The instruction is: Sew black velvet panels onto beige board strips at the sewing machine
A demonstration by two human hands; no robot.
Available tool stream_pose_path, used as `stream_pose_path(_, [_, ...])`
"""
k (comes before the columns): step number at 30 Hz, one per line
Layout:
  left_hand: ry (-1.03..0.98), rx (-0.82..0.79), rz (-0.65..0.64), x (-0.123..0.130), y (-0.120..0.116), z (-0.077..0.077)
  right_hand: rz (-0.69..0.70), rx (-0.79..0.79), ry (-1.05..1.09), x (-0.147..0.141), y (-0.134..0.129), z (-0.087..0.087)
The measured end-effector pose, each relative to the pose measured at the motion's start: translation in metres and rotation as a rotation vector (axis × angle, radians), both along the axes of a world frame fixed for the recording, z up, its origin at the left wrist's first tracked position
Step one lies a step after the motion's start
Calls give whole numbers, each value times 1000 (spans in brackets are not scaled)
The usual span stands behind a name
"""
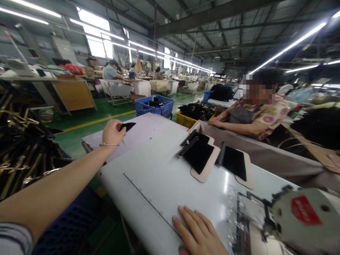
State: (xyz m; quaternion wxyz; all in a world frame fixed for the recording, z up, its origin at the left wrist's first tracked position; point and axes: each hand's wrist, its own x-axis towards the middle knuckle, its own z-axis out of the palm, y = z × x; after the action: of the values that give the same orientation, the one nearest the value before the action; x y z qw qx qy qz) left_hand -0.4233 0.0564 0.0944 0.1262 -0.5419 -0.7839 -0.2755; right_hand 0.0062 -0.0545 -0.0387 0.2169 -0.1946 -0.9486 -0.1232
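Note:
My left hand point(114, 132) reaches out over the far left of the table, its fingers pinched on a small black piece point(129, 126). Near the table's front edge my right hand point(200, 232) lies flat with its fingers spread, beside a printed ruler scale point(150, 202). Black fabric pieces on beige backings, each with a dark bar at one end, rest on the white tabletop point(156, 163); one point(199, 156) overlaps another, and a third point(235, 163) lies to their right.
A sewing machine point(300, 216) stands at the lower right. Across the table sits a person point(255, 117) behind a grey cloth-lined trough point(239, 141). Beyond are a blue crate point(154, 106) and a yellow crate point(186, 120). Black items with gold hardware point(23, 141) are heaped at the left.

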Motion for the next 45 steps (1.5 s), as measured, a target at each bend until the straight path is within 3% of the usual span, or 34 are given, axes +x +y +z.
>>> stream_pose_path(2, [43,43,-175,50,-19,17,-84,-207,-40,1,-9,19])
stream_pose_path(4, [131,-1,-437,109,-45,13,-144,-391,-38,-1,-20,33])
stream_pose_path(6, [190,-158,-725,171,-77,-9,-165,-463,10,-3,-31,39])
stream_pose_path(8, [114,-408,-951,226,-110,-39,-167,-474,33,3,-43,39])
stream_pose_path(11, [-87,-643,-1025,278,-146,-66,-183,-484,48,37,-66,37])
stream_pose_path(13, [-206,-782,-1092,291,-151,-64,-275,-495,114,75,-79,35])
stream_pose_path(15, [-238,-846,-1213,291,-138,-55,-416,-472,200,116,-84,31])
stream_pose_path(17, [-104,-698,-1204,284,-115,-53,-530,-429,246,150,-80,22])
stream_pose_path(19, [172,-405,-980,276,-90,-63,-584,-404,254,170,-70,12])
stream_pose_path(21, [397,-260,-760,269,-69,-82,-602,-400,250,177,-62,3])
stream_pose_path(23, [501,-255,-660,263,-55,-100,-623,-381,228,175,-59,-1])
stream_pose_path(26, [469,-258,-648,255,-48,-112,-670,-323,181,170,-61,-1])
stream_pose_path(30, [188,-368,-730,258,-52,-100,-711,-315,155,168,-64,5])
stream_pose_path(32, [-5,-457,-815,275,-58,-89,-717,-334,145,169,-64,7])
stream_pose_path(35, [-185,-502,-1015,321,-66,-77,-712,-364,136,169,-63,8])
stream_pose_path(39, [-237,-485,-1294,384,-67,-80,-715,-405,148,167,-62,9])
stream_pose_path(41, [-236,-481,-1316,403,-63,-86,-718,-414,152,167,-62,9])
stream_pose_path(45, [-228,-501,-1217,419,-56,-89,-721,-414,133,166,-62,8])
